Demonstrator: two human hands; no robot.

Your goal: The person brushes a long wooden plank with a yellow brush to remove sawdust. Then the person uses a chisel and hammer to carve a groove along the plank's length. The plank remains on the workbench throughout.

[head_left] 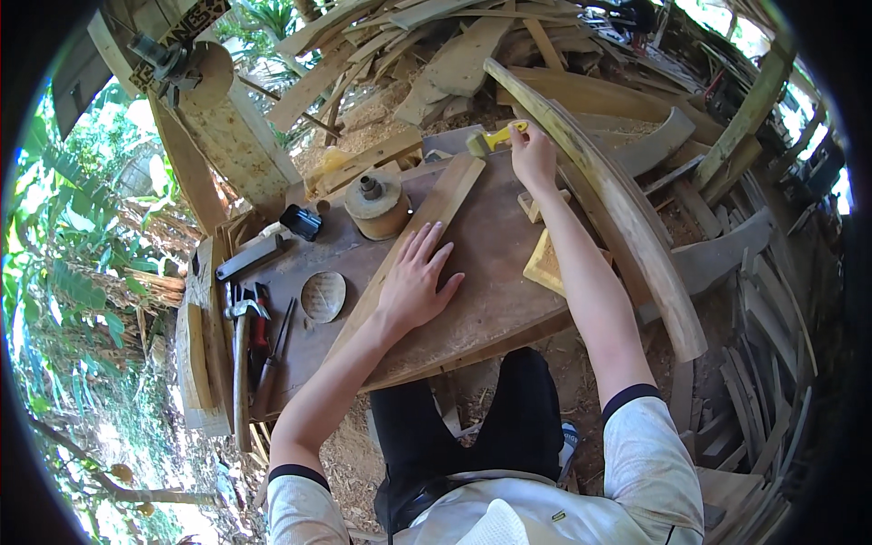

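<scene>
My left hand (420,277) lies with fingers spread on a long wooden plank (452,189), which runs diagonally across the brown workbench (495,268). My right hand (534,159) grips a brush with a yellow handle (498,136), its bristles at the plank's far end. Left of the plank stand a tan cylindrical object with a metal top (377,211) and a round shallow wooden piece (322,297). Right of it, below my right forearm, lies a yellow block (543,265).
A hammer (241,363), other hand tools, a dark bar (252,256) and a small black tray (300,224) sit at the bench's left. A long curved pole (677,318) runs along the right. Heaped offcuts (454,59) lie behind; foliage fills the left.
</scene>
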